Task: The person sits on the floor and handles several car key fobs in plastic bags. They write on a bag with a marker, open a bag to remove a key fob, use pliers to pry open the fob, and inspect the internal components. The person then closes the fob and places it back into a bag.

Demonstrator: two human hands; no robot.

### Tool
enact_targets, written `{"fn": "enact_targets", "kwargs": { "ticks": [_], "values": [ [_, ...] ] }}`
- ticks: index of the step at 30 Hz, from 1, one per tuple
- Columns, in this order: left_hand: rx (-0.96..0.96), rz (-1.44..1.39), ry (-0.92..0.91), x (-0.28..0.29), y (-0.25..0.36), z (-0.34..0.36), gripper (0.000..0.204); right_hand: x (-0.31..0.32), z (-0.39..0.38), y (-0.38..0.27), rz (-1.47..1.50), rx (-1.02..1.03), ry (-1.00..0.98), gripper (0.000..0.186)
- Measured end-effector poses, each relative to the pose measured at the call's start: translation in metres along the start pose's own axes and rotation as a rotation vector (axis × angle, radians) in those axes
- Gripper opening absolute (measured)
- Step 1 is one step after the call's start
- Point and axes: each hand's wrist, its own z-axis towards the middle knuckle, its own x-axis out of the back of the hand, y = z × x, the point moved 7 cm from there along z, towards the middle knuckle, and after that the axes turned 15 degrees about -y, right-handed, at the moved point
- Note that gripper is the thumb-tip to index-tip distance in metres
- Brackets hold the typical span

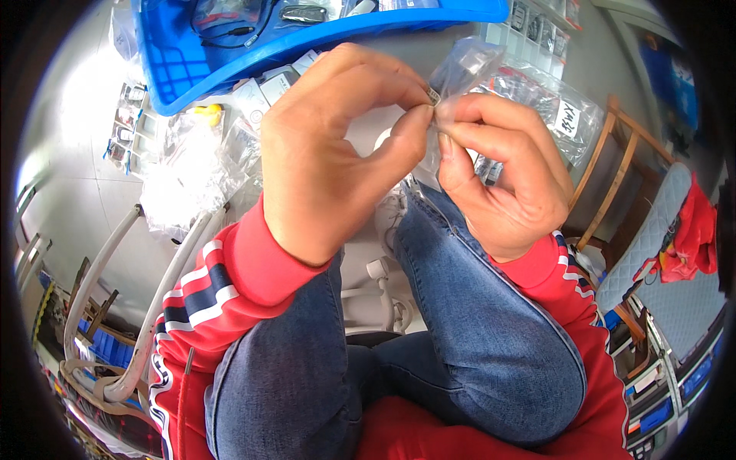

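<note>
Both hands are raised in front of my lap, their fingertips nearly meeting. Thumb and forefinger of my left hand (330,146) pinch a tiny light piece with dark marks (434,96); its kind is too small to make out. My right hand (510,165) is closed, thumb against fingers, on a small clear plastic bag (464,65) whose film stands up behind the fingertips. Part of the bag's lower edge hangs between the hands. The fingers hide where the piece and the bag meet.
Beyond my hands stands a blue plastic crate (307,34) with cables and small packets. Bagged goods (579,119) lie at the right, and more clear bags (184,169) at the left. A white metal chair frame (157,307) is at my left, a wooden frame (613,165) at my right.
</note>
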Motion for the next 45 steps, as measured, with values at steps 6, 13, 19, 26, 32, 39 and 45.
{"fn": "enact_targets", "kwargs": {
  "ticks": [6, 13, 19, 26, 32, 39, 45],
  "values": [
    [0.014, -0.006, -0.010, -0.001, -0.002, 0.000, 0.010, 0.000, -0.001, 0.007, 0.138, -0.065, 0.020, 0.018],
    [0.034, -0.139, 0.028, 0.006, -0.008, 0.000, 0.013, -0.002, -0.007, 0.013, 0.318, -0.175, -0.068, 0.017],
    [0.043, 0.004, -0.055, 0.000, -0.004, 0.000, 0.016, -0.004, -0.008, 0.016, 0.364, -0.203, -0.072, 0.015],
    [0.046, -0.041, -0.007, -0.001, -0.004, 0.000, 0.017, -0.004, -0.007, 0.012, 0.337, -0.176, -0.081, 0.017],
    [0.054, 0.010, -0.006, -0.003, -0.003, 0.001, 0.016, -0.005, -0.005, 0.011, 0.307, -0.179, -0.074, 0.016],
    [0.108, 0.026, 0.000, -0.004, -0.005, 0.000, 0.014, -0.004, 0.001, 0.007, 0.193, -0.111, 0.025, 0.017],
    [0.125, -0.038, -0.013, -0.002, -0.006, 0.000, 0.011, -0.006, 0.002, 0.004, 0.150, -0.084, 0.001, 0.016]
  ]
}}
